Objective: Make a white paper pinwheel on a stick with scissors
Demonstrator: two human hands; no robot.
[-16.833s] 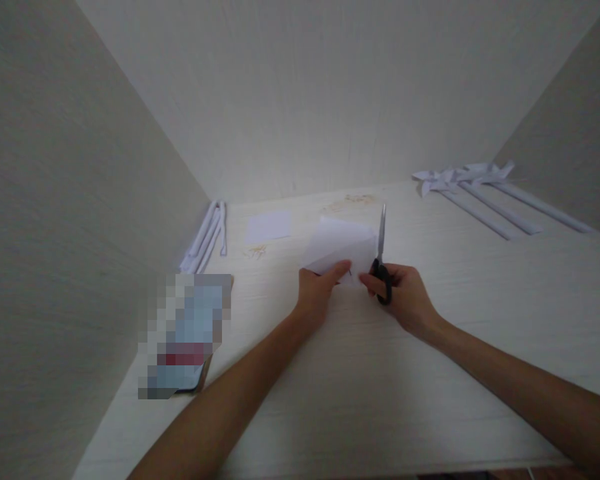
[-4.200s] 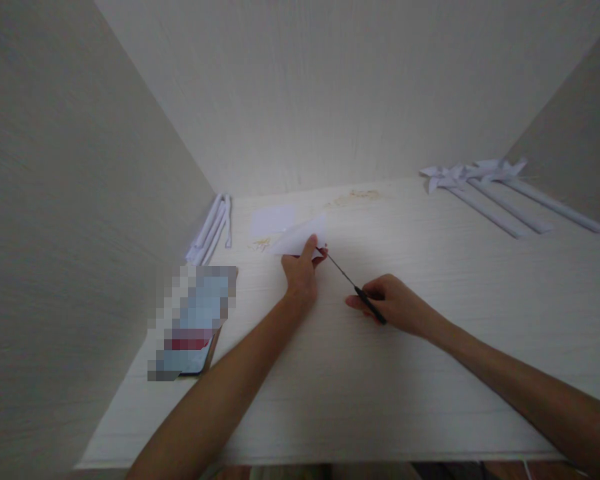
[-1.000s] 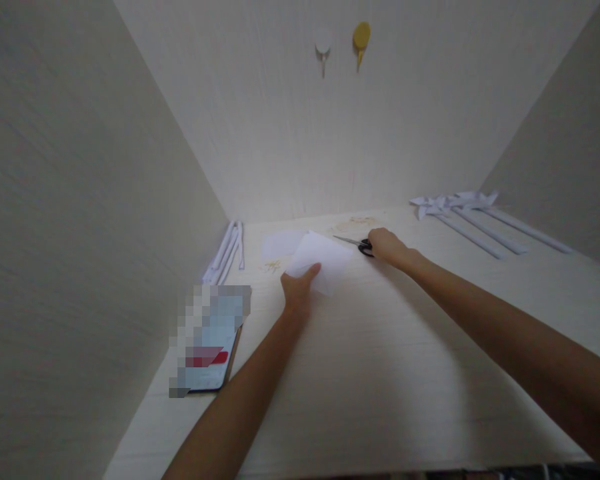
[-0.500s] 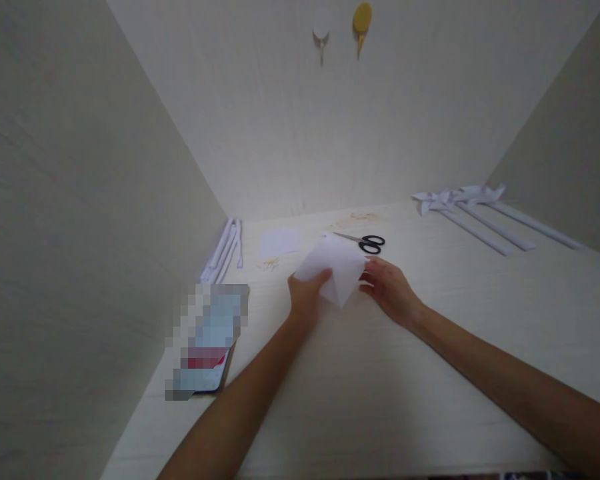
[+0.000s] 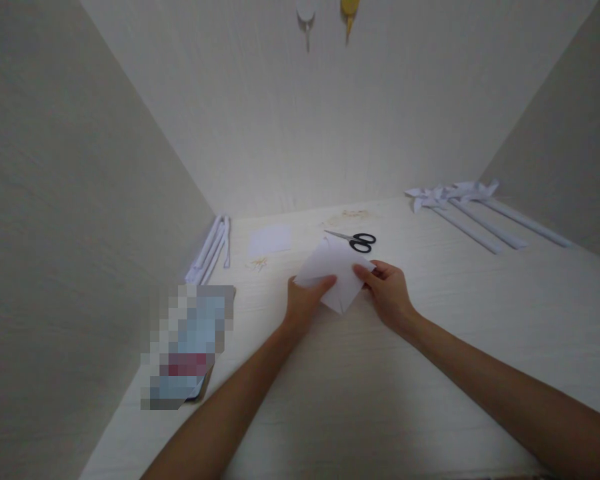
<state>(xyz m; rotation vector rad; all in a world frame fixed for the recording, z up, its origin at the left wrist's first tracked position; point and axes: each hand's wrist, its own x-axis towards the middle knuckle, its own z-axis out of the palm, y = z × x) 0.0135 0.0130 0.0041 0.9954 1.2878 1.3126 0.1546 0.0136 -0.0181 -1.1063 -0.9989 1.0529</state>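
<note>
**White paper sheet held between both hands**

The pale wooden desk (image 5: 430,347) carries the work. A white paper sheet (image 5: 336,277) is held diamond-wise just above it, one corner pointed toward the person, its long axis running from that corner away toward the scissors (image 5: 356,241). The left hand (image 5: 306,300) is clamped on the sheet's left edge, thumb on top. The right hand (image 5: 387,293) is pinched on the right corner, fingers together. The black-handled scissors lie just beyond the fingertips, blades pointing left. No writing can be read.

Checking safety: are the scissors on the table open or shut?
Shut: the scissors lie flat with blades together in one thin line, beyond the paper.
</note>
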